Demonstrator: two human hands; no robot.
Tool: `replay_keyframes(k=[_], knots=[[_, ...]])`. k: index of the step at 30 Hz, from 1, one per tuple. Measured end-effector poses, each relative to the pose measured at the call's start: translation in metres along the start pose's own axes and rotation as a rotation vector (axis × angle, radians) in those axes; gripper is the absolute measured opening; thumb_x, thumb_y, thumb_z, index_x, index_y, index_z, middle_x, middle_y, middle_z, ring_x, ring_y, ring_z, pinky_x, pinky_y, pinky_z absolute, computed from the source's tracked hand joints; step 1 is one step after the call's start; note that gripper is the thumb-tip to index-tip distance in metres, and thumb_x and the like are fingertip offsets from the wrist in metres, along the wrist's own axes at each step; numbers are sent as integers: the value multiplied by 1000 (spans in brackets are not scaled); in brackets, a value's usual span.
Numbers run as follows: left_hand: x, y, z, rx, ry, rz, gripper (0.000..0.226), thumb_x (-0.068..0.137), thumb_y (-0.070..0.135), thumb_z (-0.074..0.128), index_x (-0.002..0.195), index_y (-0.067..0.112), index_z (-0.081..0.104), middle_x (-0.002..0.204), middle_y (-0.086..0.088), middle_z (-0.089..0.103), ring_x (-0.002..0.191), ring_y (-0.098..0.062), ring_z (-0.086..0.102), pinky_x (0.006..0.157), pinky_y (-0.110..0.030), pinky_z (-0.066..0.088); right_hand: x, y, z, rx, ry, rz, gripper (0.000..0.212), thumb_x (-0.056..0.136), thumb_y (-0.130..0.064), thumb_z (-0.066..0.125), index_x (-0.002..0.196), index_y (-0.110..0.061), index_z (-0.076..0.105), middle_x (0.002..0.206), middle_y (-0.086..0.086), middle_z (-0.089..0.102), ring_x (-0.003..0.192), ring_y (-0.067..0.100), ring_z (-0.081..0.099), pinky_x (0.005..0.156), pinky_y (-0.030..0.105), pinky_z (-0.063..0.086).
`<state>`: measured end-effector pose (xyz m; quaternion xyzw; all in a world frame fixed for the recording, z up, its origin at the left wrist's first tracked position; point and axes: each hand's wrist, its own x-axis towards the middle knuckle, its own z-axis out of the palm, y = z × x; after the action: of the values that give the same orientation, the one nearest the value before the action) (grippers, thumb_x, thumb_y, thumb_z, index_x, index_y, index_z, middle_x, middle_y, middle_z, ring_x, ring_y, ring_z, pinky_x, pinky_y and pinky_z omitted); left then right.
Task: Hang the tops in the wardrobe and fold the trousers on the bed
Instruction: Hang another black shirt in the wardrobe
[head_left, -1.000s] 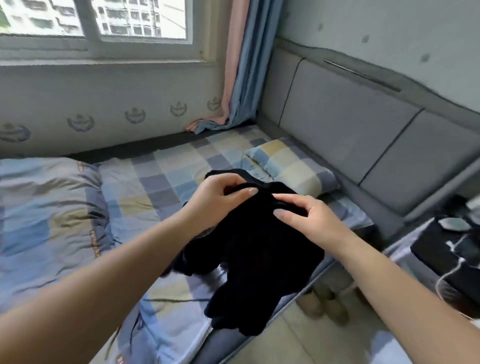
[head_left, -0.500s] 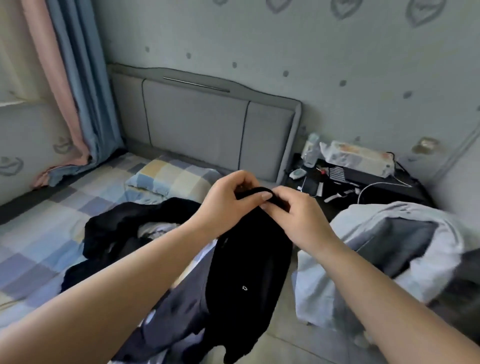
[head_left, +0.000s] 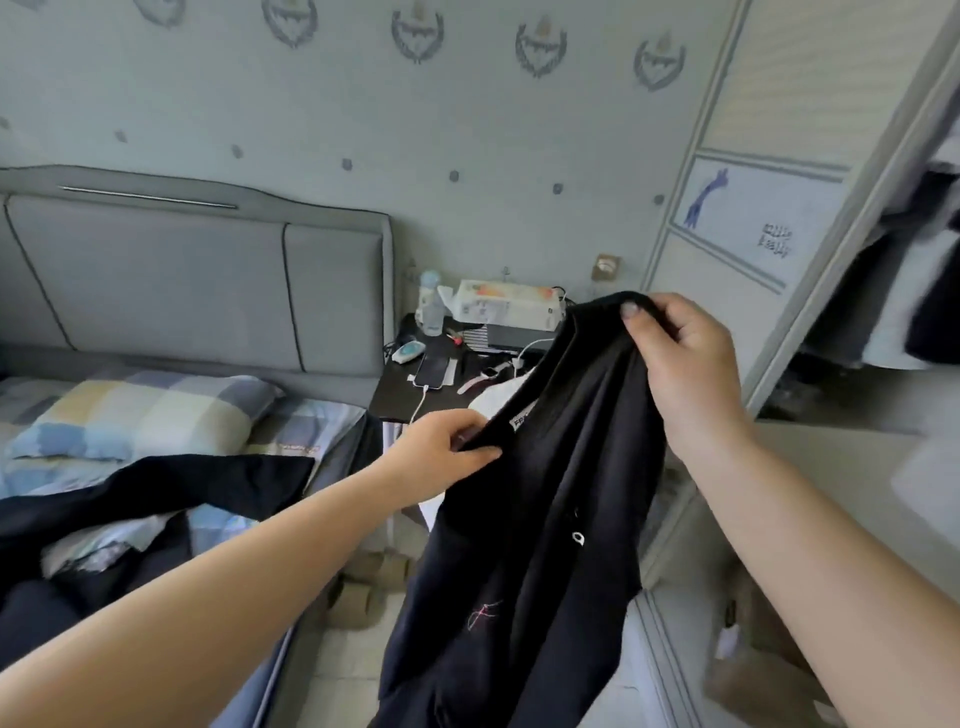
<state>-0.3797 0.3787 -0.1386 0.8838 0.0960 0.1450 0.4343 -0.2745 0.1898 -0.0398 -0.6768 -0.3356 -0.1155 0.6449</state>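
Both hands (head_left: 685, 358) hold black top (head_left: 545, 519); neck label (head_left: 521, 420) txt unreadable.

There are 2 hands, the left hand (head_left: 447, 447) and the right hand (head_left: 685, 358), and 1 black garment (head_left: 545, 545) between them. On the bed (head_left: 322, 426) at the left lies 1 checked pillow (head_left: 140, 415). On the far surface (head_left: 389, 400) I count 1 phone (head_left: 434, 370) and 1 bottle (head_left: 430, 304).
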Motion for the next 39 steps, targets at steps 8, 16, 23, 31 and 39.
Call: replay_keyframes(k=[8, 16, 23, 31, 39], knots=[[61, 34, 79, 107, 2, -48, 23, 85, 14, 65, 76, 35, 62, 78, 17, 64, 74, -9, 61, 63, -12, 46, 20, 21, -149, -122, 201, 49, 20, 89, -31, 59, 76, -41, 69, 78, -18, 69, 80, 1, 62, 81, 26, 50], [144, 107, 130, -31, -150, -68, 14, 89, 31, 65, 81, 19, 68, 70, 2, 70, 69, -10, 69, 73, -32, 56, 23, 34, -270, -288, 397, 96, 14, 90, -36, 58, 80, -35, 68, 76, -13, 66, 71, -3, 58, 66, 13, 47], [214, 164, 170, -604, -447, -148, 21, 92, 31, 61, 92, 11, 65, 86, -6, 74, 76, -14, 72, 67, -26, 59, 46, 50, -342, -374, 644, 149, 18, 86, -39, 59, 70, -32, 64, 67, -13, 57, 67, 7, 52, 68, 28, 46], [319, 221, 206, -1061, -655, -2, 21, 92, 31, 55, 93, 15, 70, 89, 0, 73, 79, -10, 71, 69, -25, 57, 111, 78, -390, -344, 843, 149, 30, 88, -37, 60, 83, -8, 61, 77, 11, 55, 75, 16, 50, 73, 34, 45], [418, 305, 215, -1296, -941, 98, 48, 99, 40, 38, 109, 6, 70, 111, -10, 70, 96, -21, 70, 73, -32, 59, 171, 71, -427, -395, 1034, 143, 18, 88, -39, 60, 78, -29, 70, 82, -5, 72, 82, 18, 69, 72, 34, 56]])
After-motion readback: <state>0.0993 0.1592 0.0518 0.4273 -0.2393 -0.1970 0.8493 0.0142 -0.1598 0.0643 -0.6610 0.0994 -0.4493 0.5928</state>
